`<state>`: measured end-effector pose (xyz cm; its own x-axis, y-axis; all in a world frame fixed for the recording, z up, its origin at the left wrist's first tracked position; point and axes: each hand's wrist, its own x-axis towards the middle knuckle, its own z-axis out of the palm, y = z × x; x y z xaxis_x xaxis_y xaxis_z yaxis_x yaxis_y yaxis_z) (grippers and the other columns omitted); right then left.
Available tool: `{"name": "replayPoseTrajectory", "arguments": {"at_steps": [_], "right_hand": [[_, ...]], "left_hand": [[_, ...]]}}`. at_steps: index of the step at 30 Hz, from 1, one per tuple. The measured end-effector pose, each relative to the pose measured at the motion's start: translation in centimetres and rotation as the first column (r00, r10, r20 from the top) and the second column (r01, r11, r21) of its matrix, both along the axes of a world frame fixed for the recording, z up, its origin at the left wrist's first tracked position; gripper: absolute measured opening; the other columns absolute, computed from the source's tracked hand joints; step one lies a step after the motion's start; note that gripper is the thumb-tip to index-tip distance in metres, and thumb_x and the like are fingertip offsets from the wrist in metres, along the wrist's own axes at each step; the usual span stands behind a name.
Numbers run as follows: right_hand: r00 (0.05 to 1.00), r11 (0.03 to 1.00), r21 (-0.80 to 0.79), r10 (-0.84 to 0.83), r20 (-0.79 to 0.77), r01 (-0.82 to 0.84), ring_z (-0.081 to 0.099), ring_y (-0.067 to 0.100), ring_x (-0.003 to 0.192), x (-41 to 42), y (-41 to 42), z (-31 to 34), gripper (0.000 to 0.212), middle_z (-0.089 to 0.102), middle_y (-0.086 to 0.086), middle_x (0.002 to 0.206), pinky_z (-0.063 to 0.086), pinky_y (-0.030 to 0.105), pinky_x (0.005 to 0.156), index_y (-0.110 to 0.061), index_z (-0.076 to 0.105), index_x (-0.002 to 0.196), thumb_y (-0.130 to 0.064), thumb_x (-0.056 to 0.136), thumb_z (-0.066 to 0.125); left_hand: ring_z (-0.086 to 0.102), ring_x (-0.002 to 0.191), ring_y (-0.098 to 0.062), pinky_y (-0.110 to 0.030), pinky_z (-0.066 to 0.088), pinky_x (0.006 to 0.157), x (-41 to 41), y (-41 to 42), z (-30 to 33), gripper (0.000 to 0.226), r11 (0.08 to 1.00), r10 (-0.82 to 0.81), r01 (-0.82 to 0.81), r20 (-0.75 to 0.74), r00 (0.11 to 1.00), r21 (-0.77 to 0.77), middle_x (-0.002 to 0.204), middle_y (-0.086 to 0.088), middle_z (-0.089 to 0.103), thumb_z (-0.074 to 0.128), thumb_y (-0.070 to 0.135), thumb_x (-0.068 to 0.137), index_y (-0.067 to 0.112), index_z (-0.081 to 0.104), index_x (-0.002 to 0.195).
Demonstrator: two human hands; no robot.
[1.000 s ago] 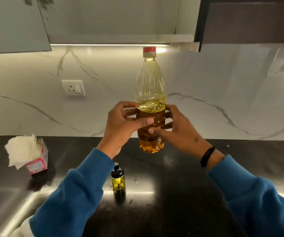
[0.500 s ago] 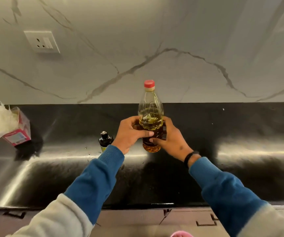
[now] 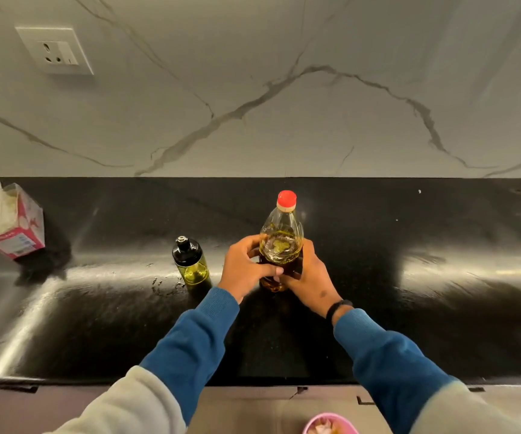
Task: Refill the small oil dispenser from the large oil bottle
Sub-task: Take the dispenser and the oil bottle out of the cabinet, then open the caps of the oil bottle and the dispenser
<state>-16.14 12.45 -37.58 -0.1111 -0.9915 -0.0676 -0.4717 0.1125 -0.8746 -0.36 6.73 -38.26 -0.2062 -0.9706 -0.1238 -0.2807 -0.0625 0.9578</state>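
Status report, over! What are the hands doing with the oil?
Left hand and right hand both grip the large oil bottle, red cap on. Small dispenser capped, left of it. Nothing between them.

Blue sleeves (image 3: 190,333) (pale grey higher up), a black wristband (image 3: 338,307) on the right.

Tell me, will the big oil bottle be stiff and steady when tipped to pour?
The large oil bottle looks like thin clear plastic, so it may flex under both hands. Roughly half full, its oil will probably slosh and shift weight. Its red cap is on.
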Motion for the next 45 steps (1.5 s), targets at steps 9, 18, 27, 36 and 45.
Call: {"name": "replayPoseTrajectory", "arguments": {"at_steps": [9, 18, 27, 36, 45], "right_hand": [[0.932, 0.955, 0.248, 0.233, -0.276, -0.165, 0.056, 0.013, 0.113, -2.1, -0.7, 4.7, 0.062, 0.06, -0.002, 0.122, 0.045, 0.028, 0.098, -0.018, 0.051, 0.134, -0.015, 0.078, 0.079], [0.909, 0.969, -0.245, -0.088, -0.406, -0.015, 0.059, -0.004, 0.079, -3.9, -2.8, 15.4, 0.021, 0.067, -0.007, 0.094, 0.042, 0.0, 0.069, -0.015, 0.072, 0.11, -0.009, 0.092, 0.061], [0.71, 0.964, -0.13, 0.077, -0.7, -0.232, 0.063, 0.014, 0.071, 0.0, -4.7, 20.1, 0.032, 0.064, -0.001, 0.077, 0.046, 0.019, 0.06, -0.012, 0.069, 0.083, -0.044, 0.083, 0.071], [0.55, 0.978, 0.093, 0.183, -0.815, -0.188, 0.054, 0.012, 0.061, 1.2, -6.1, 19.7, 0.038, 0.056, 0.0, 0.071, 0.039, 0.021, 0.054, -0.022, 0.047, 0.069, -0.046, 0.084, 0.072], [0.575, 0.92, 0.129, 0.335, -0.746, -0.369, 0.053, 0.006, 0.077, -0.3, -6.2, 19.7, 0.025, 0.056, -0.009, 0.089, 0.039, 0.017, 0.066, -0.016, 0.072, 0.109, -0.033, 0.09, 0.069]], "left_hand": [[0.048, 0.137, -0.012, -0.039, 0.04, 0.116, 0.9, 0.6, 1.3, 0.109, 0.992, -0.128, 0.128, 0.068, 0.989, 0.01, 0.146, 0.008, 0.056, 0.1, 0.029, 0.054, 0.023, 0.048, 0.149], [0.054, 0.119, 0.008, -0.005, 0.039, 0.092, -1.2, 0.5, 7.5, 0.058, 0.902, 0.078, -0.095, -0.058, 0.995, -0.42, 0.124, 0.019, 0.062, 0.085, 0.049, 0.072, 0.036, 0.064, 0.124], [0.064, 0.105, -0.006, -0.041, 0.054, 0.096, -2.2, -1.2, 8.4, 0.02, 0.872, 0.041, -0.032, 0.006, 0.999, -0.489, 0.103, 0.018, 0.07, 0.08, 0.054, 0.069, 0.048, 0.069, 0.084], [0.064, 0.1, -0.006, -0.039, 0.055, 0.092, -2.0, -1.9, 7.6, 0.021, 0.878, -0.013, -0.002, -0.026, 1.0, -0.478, 0.096, 0.021, 0.07, 0.084, 0.044, 0.073, 0.036, 0.074, 0.09], [0.062, 0.101, -0.006, -0.009, 0.039, 0.089, -1.8, -2.2, 7.4, 0.02, 0.878, -0.045, 0.026, -0.03, 0.999, -0.478, 0.096, 0.02, 0.072, 0.087, 0.038, 0.074, 0.034, 0.076, 0.091]]}}
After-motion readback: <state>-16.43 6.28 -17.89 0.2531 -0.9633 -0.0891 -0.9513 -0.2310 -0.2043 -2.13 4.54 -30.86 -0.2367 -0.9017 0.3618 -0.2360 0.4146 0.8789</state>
